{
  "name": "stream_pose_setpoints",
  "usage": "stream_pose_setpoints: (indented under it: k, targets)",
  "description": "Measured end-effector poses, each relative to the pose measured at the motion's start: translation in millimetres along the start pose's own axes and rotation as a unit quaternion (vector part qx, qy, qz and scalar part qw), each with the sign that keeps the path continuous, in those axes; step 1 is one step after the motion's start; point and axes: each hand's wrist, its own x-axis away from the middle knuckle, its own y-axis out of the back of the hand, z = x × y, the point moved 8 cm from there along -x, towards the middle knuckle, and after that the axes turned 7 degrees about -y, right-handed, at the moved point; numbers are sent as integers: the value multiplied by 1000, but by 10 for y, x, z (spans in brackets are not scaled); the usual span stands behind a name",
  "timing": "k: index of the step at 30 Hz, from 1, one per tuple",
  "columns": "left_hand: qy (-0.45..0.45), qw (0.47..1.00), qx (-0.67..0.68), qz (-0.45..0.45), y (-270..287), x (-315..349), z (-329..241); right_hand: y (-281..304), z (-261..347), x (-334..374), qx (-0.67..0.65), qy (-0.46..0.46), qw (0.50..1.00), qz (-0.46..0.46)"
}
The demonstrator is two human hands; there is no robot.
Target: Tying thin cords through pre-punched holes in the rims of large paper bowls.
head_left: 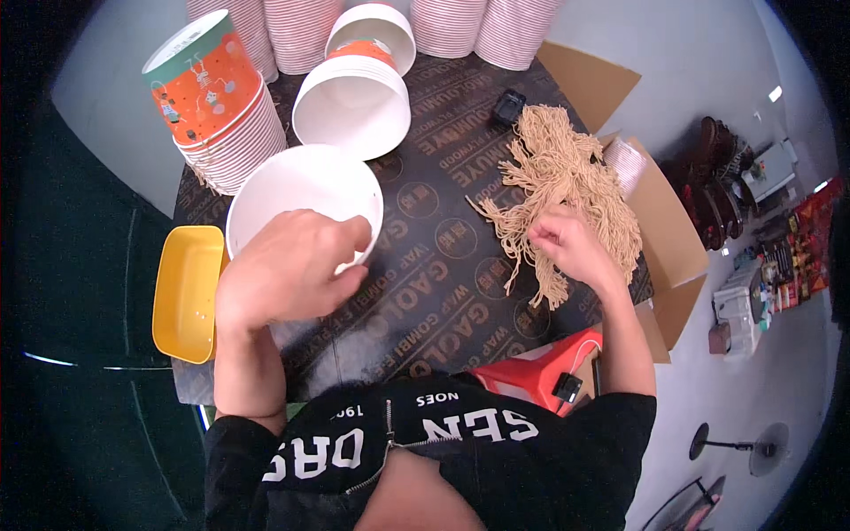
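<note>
A white paper bucket (305,181) lies with its open mouth toward me at the left of the table. My left hand (288,270) is closed on its near rim, index finger over the mouth and thumb outside; the other fingers are hidden. A loose heap of tan cords (567,168) spreads over the right side of the table. My right hand (574,246) rests at the heap's near part, fingers curled in a pinch on the cords. How many strands it holds does not show.
Left of the bucket stands a yellow tray (186,296). Stacked orange-printed buckets (208,97) stand behind it, with more white buckets (351,106) beyond. A small black device (509,106) touches the cords. An open cardboard box (668,230) adjoins the right edge; a red-and-white object (531,367) is near me.
</note>
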Motion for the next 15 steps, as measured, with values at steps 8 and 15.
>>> stream_pose_setpoints:
  k: [8, 15]
  targets:
    - [11, 999, 8, -44, 163, 115, 122, 6, 231, 195, 98, 112, 987, -52]
    - [49, 998, 1, -43, 137, 113, 163, -159, 243, 203, 98, 163, 980, -51]
